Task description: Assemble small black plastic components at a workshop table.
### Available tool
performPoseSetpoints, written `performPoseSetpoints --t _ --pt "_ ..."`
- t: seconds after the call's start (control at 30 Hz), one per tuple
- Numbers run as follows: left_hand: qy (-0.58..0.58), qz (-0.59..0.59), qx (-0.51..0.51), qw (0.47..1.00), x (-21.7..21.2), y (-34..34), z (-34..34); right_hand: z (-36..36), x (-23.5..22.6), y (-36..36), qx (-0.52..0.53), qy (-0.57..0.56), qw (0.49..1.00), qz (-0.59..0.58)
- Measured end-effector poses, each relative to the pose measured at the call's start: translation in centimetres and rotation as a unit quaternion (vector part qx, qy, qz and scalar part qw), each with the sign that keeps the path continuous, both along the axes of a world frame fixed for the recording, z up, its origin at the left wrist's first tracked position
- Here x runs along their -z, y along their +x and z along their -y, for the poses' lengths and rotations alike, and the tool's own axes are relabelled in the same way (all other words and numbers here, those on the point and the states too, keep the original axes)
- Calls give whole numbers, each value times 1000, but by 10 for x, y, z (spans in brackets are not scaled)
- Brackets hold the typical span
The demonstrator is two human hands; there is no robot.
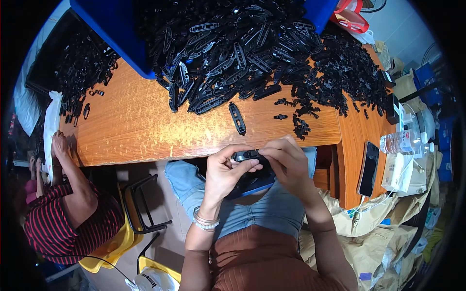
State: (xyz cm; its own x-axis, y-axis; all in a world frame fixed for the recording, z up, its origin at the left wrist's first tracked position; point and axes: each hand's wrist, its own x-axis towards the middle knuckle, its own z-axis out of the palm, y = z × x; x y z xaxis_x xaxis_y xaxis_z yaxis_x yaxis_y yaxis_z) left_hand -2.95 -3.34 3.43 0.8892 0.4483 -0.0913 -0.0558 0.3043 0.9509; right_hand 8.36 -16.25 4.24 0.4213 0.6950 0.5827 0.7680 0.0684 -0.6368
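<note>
Above my lap, just off the table's front edge, my left hand [221,172] grips a long black plastic housing [244,155] between thumb and fingers. My right hand [291,165] pinches at the right end of this housing; its fingertips hide whatever small thing they hold. On the table beyond my hands lies a single similar black housing [237,119]. A few small black clips [280,117] are scattered to its right, beside a small cluster of them [301,129].
A big heap of black housings [233,63] spills from a blue bin [116,34] across the wooden table [131,116]. Small black parts [347,72] pile at right. A phone [369,167] and plastic bottle [400,142] lie further right. At left, another person [73,218] works beside a yellow chair [114,245].
</note>
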Motion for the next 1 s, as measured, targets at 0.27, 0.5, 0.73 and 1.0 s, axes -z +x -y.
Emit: performPoseSetpoints --t 0.27,0.5,0.73,1.0 --pt "180 -25 15 983 15 -3 6 18 23 -2 -17 -66 952 -299" --pt "150 -66 106 981 21 -17 -5 30 48 -11 -58 -135 916 -372" --pt "477 -115 0 872 4 4 -40 22 33 11 6 -79 944 -320" --pt "560 4 -94 823 24 48 -43 -23 49 77 152 -75 968 185"
